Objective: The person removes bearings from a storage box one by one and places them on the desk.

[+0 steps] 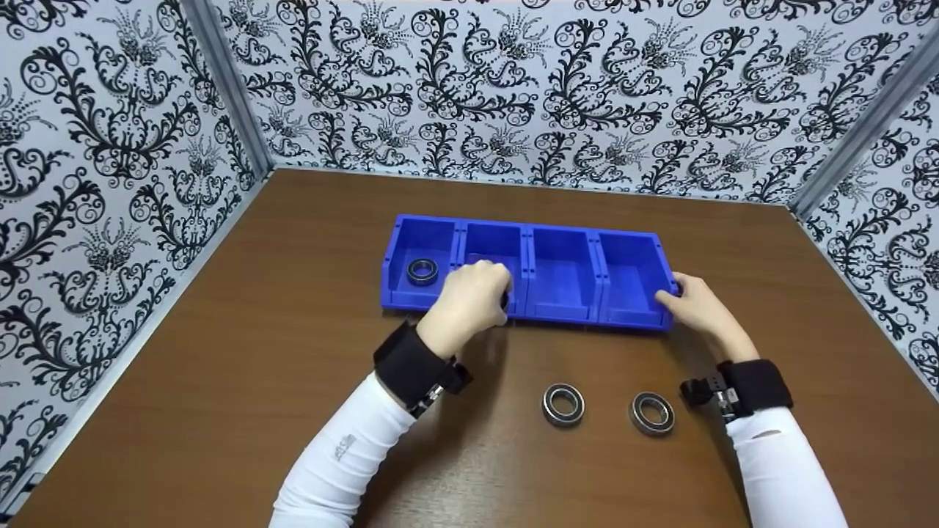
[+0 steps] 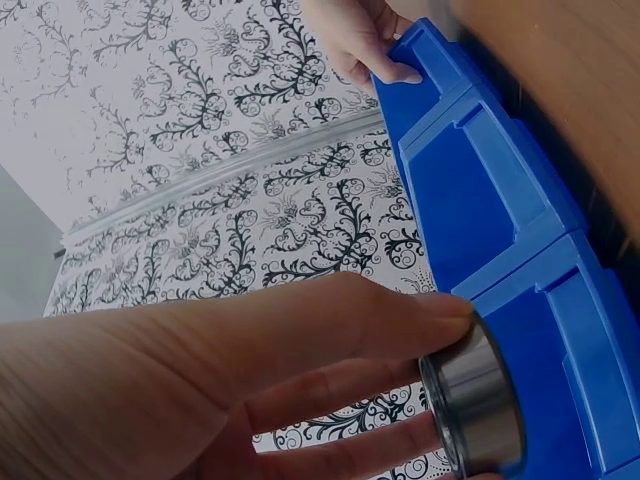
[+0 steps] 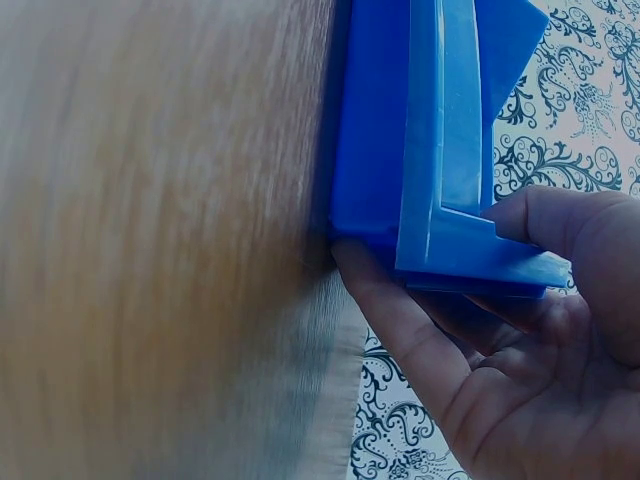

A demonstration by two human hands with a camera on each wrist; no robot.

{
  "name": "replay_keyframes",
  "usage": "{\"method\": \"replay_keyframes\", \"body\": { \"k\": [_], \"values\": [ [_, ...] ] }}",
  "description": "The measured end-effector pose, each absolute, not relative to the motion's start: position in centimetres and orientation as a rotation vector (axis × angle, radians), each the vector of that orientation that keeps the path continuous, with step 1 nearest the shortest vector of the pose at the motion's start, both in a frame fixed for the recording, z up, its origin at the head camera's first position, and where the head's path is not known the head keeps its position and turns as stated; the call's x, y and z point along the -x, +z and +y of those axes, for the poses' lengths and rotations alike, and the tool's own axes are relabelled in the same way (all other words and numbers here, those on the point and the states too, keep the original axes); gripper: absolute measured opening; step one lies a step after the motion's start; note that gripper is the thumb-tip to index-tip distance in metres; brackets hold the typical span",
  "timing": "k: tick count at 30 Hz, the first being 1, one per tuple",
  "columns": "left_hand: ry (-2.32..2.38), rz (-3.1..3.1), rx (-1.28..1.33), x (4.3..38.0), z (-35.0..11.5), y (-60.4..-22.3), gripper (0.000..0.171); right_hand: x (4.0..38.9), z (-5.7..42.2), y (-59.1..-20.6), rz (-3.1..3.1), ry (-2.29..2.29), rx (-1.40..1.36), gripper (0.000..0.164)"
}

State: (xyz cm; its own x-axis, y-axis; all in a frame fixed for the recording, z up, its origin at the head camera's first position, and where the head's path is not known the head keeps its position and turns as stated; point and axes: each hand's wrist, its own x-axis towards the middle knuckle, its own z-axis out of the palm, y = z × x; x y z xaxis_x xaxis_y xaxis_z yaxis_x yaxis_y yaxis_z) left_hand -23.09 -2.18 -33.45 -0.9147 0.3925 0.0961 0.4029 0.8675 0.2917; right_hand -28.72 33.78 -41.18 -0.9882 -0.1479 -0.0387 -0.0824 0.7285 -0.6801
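Observation:
My left hand (image 1: 472,302) pinches a metal ball bearing (image 2: 478,400) between thumb and fingers, in front of the second compartment from the left of a blue divided bin (image 1: 561,312). In the head view the hand hides most of that bearing. At the bin's right end my right hand (image 1: 697,304) grips the side wall, thumb inside and fingers outside, as the right wrist view also shows. Another bearing (image 1: 422,272) lies in the leftmost compartment.
Two bearings lie on the brown table in front of the bin, one nearer the middle (image 1: 563,405) and one to its right (image 1: 651,413). Patterned wall panels (image 1: 513,95) with grey metal corner posts (image 1: 229,88) enclose the table.

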Motion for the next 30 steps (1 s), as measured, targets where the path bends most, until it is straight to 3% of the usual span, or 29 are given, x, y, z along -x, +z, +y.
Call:
{"method": "replay_keyframes", "body": {
  "k": [17, 30],
  "values": [
    [-0.520, -3.037, 0.697, 22.1, -2.8, -33.1, 0.035, 28.8, 34.0, -41.4, 2.819, -1.152, 0.196, 0.046],
    [-0.521, -3.059, 0.755, 21.1, -3.4, -33.1, 0.017, 28.7, 33.8, -41.3, 2.804, -1.128, 0.154, 0.052]
  ]
}}
